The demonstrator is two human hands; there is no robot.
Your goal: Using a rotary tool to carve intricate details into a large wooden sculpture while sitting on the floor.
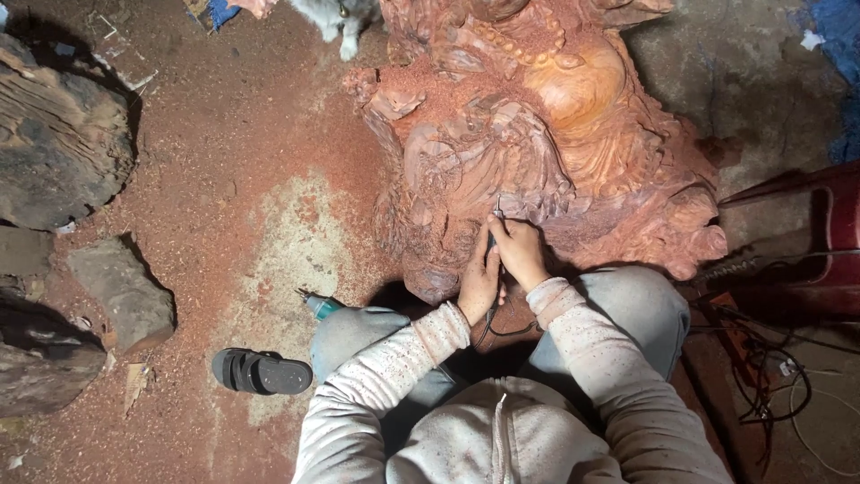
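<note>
1. A large reddish wood carving (546,134) fills the upper middle and upper right of the frame; its lower edge ends just above the person's knees.
2. The right hand (520,254), at the centre of the frame, is closed around a thin carving tool (497,211) whose tip touches the carving's lower folds.
3. The left hand (479,282) lies just beside it to the lower left, fingers wrapped together around the same tool's lower body and pressed against the carving's bottom edge.
4. A black cord (495,324) runs down from the hands between the knees.
5. A teal-tipped tool (319,305) lies on the floor just left of the left knee, touching nothing else that can be seen.
6. A black sandal (261,372) sits lower left, near that knee.
7. The sawdust floor (260,197) to the left of the carving is the widest open stretch, running from the top edge down to the sandal.
8. Dark logs (58,134) and a grey stone (121,291) line the left edge, well apart from the hands.
9. A tangle of wires (770,376) crowds the lower right, close to the right knee, beneath a dark red object (829,233) at the right edge.
</note>
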